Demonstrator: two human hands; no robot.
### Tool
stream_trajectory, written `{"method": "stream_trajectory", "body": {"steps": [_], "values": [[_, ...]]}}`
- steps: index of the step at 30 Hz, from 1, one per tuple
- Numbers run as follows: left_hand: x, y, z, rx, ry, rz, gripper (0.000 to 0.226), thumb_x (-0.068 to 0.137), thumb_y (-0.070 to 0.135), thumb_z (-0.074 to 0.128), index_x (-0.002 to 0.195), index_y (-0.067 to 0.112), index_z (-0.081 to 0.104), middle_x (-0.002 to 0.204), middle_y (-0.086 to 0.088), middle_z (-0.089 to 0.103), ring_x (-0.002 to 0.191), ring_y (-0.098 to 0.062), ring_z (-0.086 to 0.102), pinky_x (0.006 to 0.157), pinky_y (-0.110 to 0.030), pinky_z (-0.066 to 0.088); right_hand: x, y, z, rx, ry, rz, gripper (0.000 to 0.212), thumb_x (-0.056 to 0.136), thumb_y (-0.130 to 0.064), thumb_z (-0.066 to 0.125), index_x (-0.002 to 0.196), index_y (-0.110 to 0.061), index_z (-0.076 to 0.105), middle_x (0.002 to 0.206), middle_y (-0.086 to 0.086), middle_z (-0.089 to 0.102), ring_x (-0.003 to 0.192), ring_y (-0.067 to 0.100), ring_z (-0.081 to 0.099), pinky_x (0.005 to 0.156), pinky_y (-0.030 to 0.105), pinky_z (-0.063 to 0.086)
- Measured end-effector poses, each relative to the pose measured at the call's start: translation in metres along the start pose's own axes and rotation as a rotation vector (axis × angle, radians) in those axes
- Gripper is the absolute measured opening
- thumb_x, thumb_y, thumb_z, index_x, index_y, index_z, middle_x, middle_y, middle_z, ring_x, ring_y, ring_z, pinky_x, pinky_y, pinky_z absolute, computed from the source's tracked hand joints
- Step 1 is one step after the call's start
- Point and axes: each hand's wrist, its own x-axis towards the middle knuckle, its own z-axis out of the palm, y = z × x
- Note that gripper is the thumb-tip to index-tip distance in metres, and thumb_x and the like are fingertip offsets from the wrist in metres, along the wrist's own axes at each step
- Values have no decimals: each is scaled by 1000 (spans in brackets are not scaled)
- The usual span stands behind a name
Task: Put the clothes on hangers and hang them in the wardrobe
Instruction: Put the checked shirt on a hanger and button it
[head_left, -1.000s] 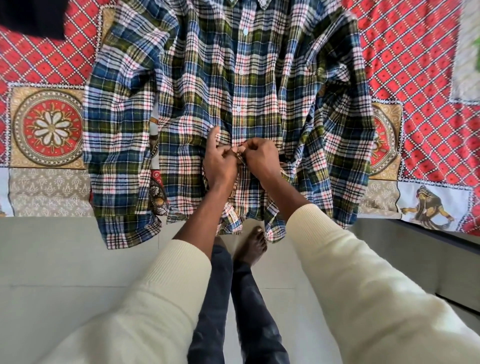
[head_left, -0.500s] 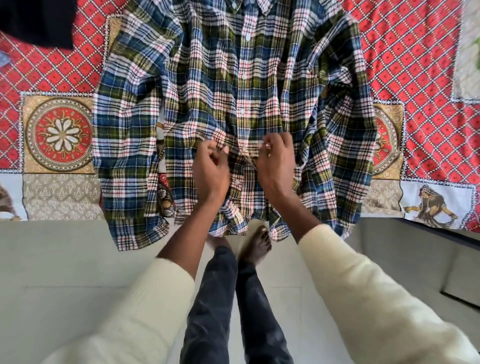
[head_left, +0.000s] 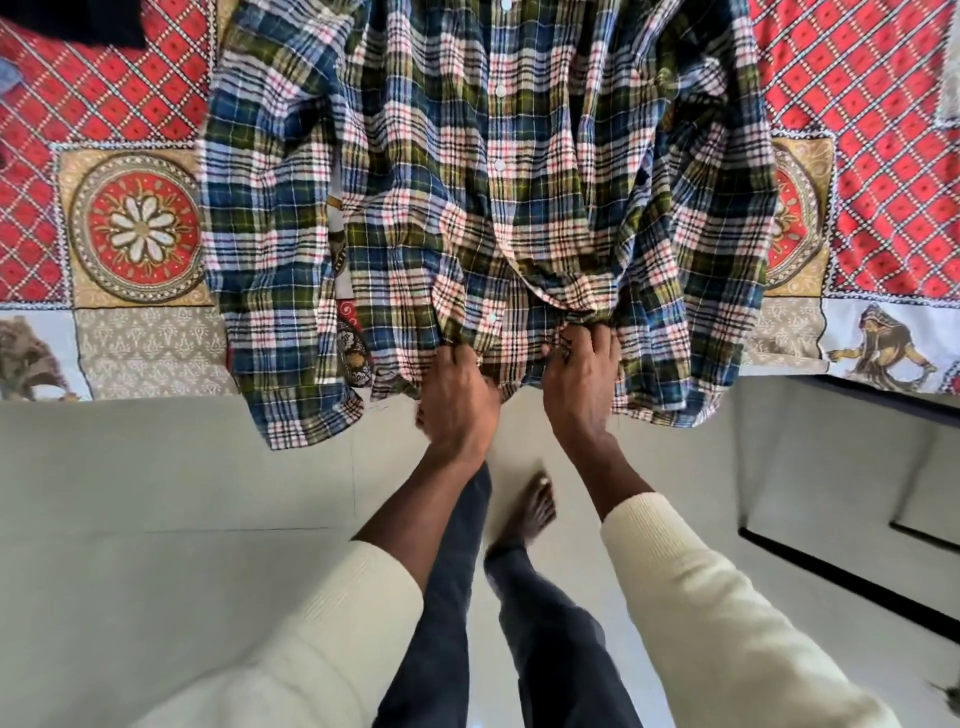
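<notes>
Plaid shirt (head_left: 483, 197) lies spread at twelve o'clock on the patterned bedspread (head_left: 104, 104); left hand (head_left: 457, 400) and right hand (head_left: 579, 384) pinch its lower placket. No hanger visible, so hanging remains undone.

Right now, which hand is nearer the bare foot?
Right. The right hand grips the plaid shirt hem almost directly above the bare foot; the left hand sits further left.

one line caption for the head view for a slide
Both hands, left hand and right hand, grip the hem of a plaid shirt spread on a patterned bedspread.
</notes>
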Motion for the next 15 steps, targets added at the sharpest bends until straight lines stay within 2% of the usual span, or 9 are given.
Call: {"method": "stream_trajectory", "body": {"steps": [1, 3, 6, 8, 10, 11, 13, 14, 15], "values": [[2, -2, -2, -21, -4, -1, 27, 86, 9, 64, 112, 8, 61, 112, -9, 61, 94, -22, 60, 73, -31, 47, 2, 0, -1, 35, 5, -11, 14, 86, -3, 58, 100, 1, 61, 99, 16, 52, 91, 31, 45, 78, 47, 45], [5, -7, -5, -102, -5, -4, 25, 86, 8, 66, 111, 9, 62, 110, -7, 62, 87, -15, 55, 68, -26, 44, 5, -2, -7, 72, -19, 14, 19, 86, 6, 50, 103, 0, 58, 101, 14, 50, 85, 25, 43, 67, 43, 44], [2, -19, -8, -219, 51, 14, 24, 81, -3, 66, 100, 10, 63, 104, -7, 64, 83, -16, 58, 65, -26, 46, 3, -8, -24, 129, -38, 103, 29, 86, 6, 45, 113, -5, 52, 101, 5, 50, 79, 18, 43, 59, 26, 34], [-11, -29, -6, -259, 95, 23, 24, 79, -8, 63, 95, 9, 63, 97, -6, 67, 83, -19, 62, 63, -25, 44, -3, -8, -40, 319, -28, 250, 27, 87, 5, 44, 108, -9, 53, 90, -2, 54, 72, 11, 48, 50, 15, 34], [-20, -36, -8, -312, 107, -4, 23, 80, -10, 60, 93, 9, 66, 94, -5, 69, 80, -19, 63, 60, -22, 41, -7, 3, -50, 489, -123, 287, 22, 88, 6, 42, 97, -9, 55, 82, -1, 57, 65, 10, 52, 45, 12, 39], [-22, -37, -10, -335, 96, -31, 23, 81, -9, 59, 92, 9, 67, 94, -4, 70, 77, -19, 62, 57, -21, 39, -11, 8, -54, 482, -257, 260, 21, 88, 6, 43, 92, -8, 59, 80, 2, 60, 64, 14, 56, 47, 17, 43], [-23, -37, -16, -346, 51, -59, 23, 81, -6, 58, 89, 10, 71, 93, -1, 72, 73, -16, 61, 53, -20, 38, -26, 19, -54, 236, -486, 133, 23, 86, 2, 47, 84, -10, 67, 81, 8, 67, 68, 25, 62, 55, 29, 49], [-21, -36, -18, -348, 29, -46, 23, 81, -5, 58, 87, 12, 73, 92, -1, 73, 73, -15, 62, 56, -22, 42, -33, 22, -51, 89, -461, 61, 23, 85, 0, 49, 85, -10, 70, 85, 9, 69, 70, 29, 62, 58, 31, 48], [-20, -34, -20, -356, 8, -33, 24, 81, -4, 57, 85, 13, 73, 92, 0, 73, 76, -15, 63, 61, -24, 47, -40, 23, -46, 4, -334, -39, 20, 84, -1, 51, 87, -7, 70, 88, 10, 69, 71, 29, 61, 58, 29, 43]]}}
